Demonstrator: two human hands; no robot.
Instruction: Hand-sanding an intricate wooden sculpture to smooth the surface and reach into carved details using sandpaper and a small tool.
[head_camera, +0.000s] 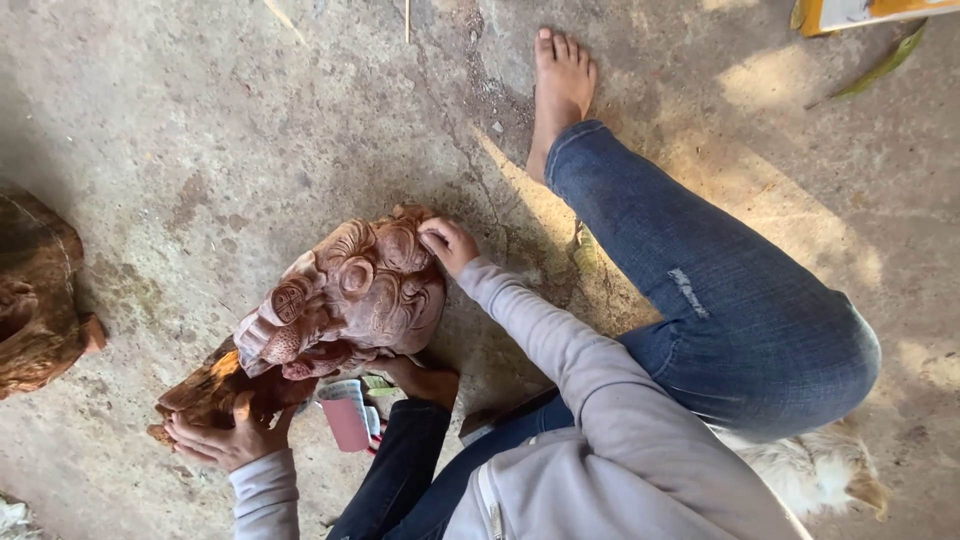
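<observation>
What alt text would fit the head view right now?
A person seated on a concrete floor steadies a reddish carved wooden sculpture: left hand grips its base, right hand presses its top. Another wood carving sits at left.

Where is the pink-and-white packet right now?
In the head view, the pink-and-white packet lies on the concrete floor low in the middle, just under the carved wooden sculpture, beside the left hand.
</observation>
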